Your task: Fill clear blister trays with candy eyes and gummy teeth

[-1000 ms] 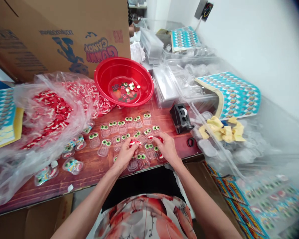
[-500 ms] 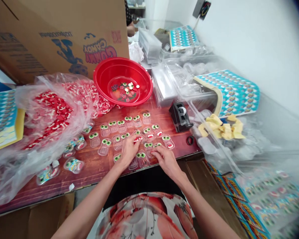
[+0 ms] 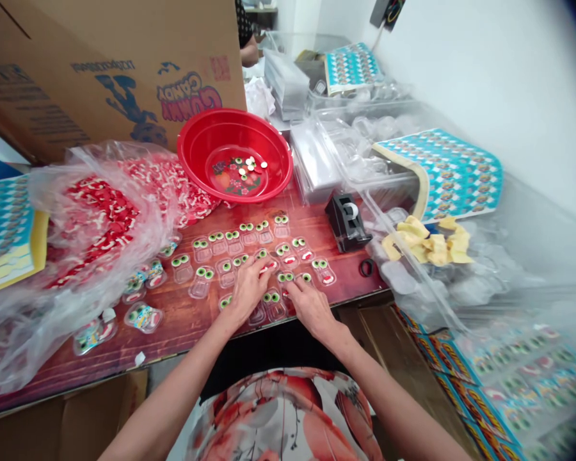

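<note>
Several small clear plastic shells (image 3: 226, 271) with green candy eyes lie in rows on the red-brown table (image 3: 182, 326). My left hand (image 3: 246, 289) rests over the shells near the front edge, its fingertips pinching a red and white gummy (image 3: 267, 266) at one shell. My right hand (image 3: 308, 305) lies just right of it, fingers pressed onto a shell in the front row (image 3: 285, 279). A shell with eyes and a red mouth (image 3: 323, 271) sits to the right of both hands.
A red basin (image 3: 235, 155) holding candy eyes stands behind the rows. A clear bag of red and white gummies (image 3: 100, 218) fills the left. A black tape dispenser (image 3: 346, 221), yellow pieces (image 3: 427, 243), printed card stacks (image 3: 448, 173) and a cardboard box (image 3: 105, 70) surround them.
My right hand has drawn back from the rightmost shells toward the front row, uncovering filled shells. My left hand has shifted slightly forward with the red gummy.
</note>
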Demonstrator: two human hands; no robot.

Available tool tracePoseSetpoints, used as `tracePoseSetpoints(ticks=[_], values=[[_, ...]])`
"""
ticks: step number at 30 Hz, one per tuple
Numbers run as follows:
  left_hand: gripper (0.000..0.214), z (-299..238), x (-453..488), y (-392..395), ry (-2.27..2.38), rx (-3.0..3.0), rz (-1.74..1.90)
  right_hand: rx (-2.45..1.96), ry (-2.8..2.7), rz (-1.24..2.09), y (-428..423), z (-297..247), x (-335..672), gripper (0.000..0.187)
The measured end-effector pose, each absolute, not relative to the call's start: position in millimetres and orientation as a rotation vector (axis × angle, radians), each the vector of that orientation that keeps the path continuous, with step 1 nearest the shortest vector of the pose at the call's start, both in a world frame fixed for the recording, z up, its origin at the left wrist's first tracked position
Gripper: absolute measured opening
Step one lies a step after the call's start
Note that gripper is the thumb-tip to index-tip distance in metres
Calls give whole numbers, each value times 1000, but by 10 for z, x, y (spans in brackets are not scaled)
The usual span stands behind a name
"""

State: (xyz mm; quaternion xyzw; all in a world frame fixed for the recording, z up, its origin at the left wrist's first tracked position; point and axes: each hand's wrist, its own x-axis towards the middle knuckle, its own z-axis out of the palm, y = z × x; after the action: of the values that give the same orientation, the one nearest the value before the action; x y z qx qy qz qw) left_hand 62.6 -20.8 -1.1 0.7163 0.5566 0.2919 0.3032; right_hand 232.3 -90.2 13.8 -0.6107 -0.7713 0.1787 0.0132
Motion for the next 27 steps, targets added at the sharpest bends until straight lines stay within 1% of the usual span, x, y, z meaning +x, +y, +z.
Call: tracePoseSetpoints(ticks=[2,3,5,7,9,11,13,16,18,19,22,27], values=[[12,58,597,-243,1471,1596,850,-1924,-2361,507,-903,100,2334,28],[14,104,580,-270,1451,1408,865,-1936,-2338,489,-904,77,2344,27],[25,209,535,-337,1353,1037,863,-1946,-2288,489,-903,34,2367,27],[33,308,469,-408,1221,757,852,-1923,-2204,541,-899,1,2387,29],[34,374,383,-472,1121,566,830,-1832,-2061,627,-898,-7,2393,30],[31,403,289,-531,1068,432,807,-1698,-1840,756,-907,22,2384,24],[31,409,206,-591,1047,367,803,-1601,-1524,983,-931,90,2361,21],[36,416,129,-702,1058,416,801,-1499,-933,1499,-1000,235,2317,32],[42,424,115,-783,1083,481,782,-1367,-636,1774,-1059,319,2289,33],[44,423,115,-822,1102,512,778,-1302,-559,1853,-1087,346,2276,31],[46,388,127,-912,1153,588,794,-1235,-553,1897,-1154,354,2239,32],[42,266,103,-949,1211,636,792,-1412,-794,1756,-1190,213,2182,28]])
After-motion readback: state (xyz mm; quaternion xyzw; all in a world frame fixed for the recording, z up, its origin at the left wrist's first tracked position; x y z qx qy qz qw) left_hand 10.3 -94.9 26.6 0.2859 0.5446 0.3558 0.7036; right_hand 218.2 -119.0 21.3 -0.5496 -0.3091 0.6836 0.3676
